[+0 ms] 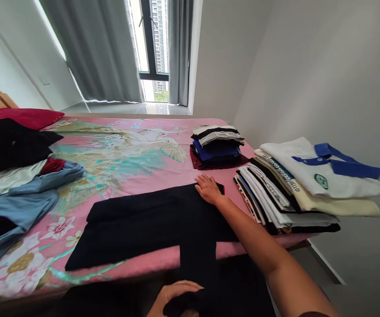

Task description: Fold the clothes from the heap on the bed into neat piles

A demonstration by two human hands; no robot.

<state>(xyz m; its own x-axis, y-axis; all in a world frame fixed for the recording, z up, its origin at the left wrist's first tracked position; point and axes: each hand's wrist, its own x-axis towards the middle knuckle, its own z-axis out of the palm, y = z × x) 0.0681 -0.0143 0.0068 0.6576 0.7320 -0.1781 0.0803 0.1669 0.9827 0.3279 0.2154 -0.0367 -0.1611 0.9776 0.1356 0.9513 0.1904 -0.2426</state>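
A dark navy, nearly black garment (137, 220) lies folded lengthwise on the bed, with a bit of red at its far right corner. A strip of its cloth hangs over the near bed edge. My right hand (208, 188) rests flat on the far right part of it, fingers stretched out. Low in the view, my left hand (179, 297) is curled round a bunch of dark cloth, which looks like the hanging end of the same garment. Dark clothing below makes the cloth's outline there hard to make out.
Right of the garment stands a tall folded stack (275, 193), topped by a white polo shirt (308, 169) with a blue collar. A smaller folded pile (218, 147) sits behind. Unfolded clothes (14, 154) heap at left on the pink flowered bedsheet (123, 163).
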